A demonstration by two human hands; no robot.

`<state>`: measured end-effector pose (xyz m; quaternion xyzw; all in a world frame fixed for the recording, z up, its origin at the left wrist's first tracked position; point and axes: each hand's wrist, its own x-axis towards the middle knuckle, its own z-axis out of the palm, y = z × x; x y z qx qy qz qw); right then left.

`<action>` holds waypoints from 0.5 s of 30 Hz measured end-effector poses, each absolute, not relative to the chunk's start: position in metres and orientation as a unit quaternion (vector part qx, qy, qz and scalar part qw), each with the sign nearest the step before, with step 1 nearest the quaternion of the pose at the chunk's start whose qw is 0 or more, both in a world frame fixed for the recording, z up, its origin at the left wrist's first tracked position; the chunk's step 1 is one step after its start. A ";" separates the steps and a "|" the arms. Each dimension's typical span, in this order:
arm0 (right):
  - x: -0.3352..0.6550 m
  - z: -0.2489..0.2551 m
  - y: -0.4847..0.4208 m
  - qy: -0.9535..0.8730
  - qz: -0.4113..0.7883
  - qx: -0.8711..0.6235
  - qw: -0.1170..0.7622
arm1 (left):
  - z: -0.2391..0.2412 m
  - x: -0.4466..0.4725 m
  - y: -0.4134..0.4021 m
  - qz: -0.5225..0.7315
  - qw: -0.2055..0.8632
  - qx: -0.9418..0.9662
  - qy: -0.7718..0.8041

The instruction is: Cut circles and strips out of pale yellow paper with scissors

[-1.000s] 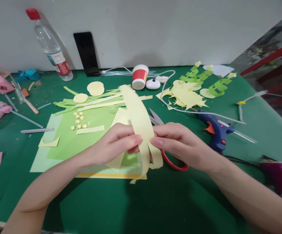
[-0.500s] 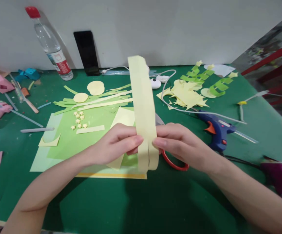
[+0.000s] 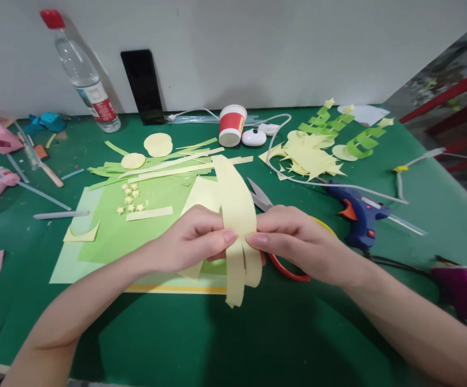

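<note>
A pale yellow paper strip [image 3: 236, 193] hangs upright between my hands, its upper part bent over. A slit parts its lower end into two bands that curl down. My left hand [image 3: 199, 239] pinches the left side between thumb and fingers, just by the slit's top. On the other side of the slit, my right hand [image 3: 293, 236] pinches the right edge, thumb tip close to the left one. Scissors [image 3: 260, 196] lie behind, their red and yellow handle partly hidden by my right hand. Green paper sheets [image 3: 108, 231] lie under my left hand.
Small folded paper stars [image 3: 130, 199] and green strips [image 3: 112, 171] lie left of centre. Yellow scraps [image 3: 308, 156], a paper cup [image 3: 232, 126] and a white mouse-like object [image 3: 254, 137] stand behind. A blue glue gun [image 3: 362, 217] lies right; a bottle [image 3: 92, 86] and phone [image 3: 143, 88] lean at the wall.
The strip's upper end has come down and bent back, uncovering the paper cup. The slit has opened wider at the bottom, and the left band hangs lower. My hands have barely moved.
</note>
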<state>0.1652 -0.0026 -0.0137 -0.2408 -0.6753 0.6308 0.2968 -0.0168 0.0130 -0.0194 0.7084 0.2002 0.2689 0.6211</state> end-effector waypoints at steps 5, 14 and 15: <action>0.165 -0.013 -0.003 -0.676 0.635 -0.239 0.288 | -0.017 -0.018 0.014 0.254 0.629 0.712 0.182; 0.167 -0.008 -0.004 -0.722 0.555 -0.279 0.305 | -0.014 -0.016 0.012 0.256 0.588 0.741 0.196; 0.167 -0.008 -0.003 -0.724 0.550 -0.282 0.307 | -0.014 -0.016 0.012 0.265 0.584 0.740 0.203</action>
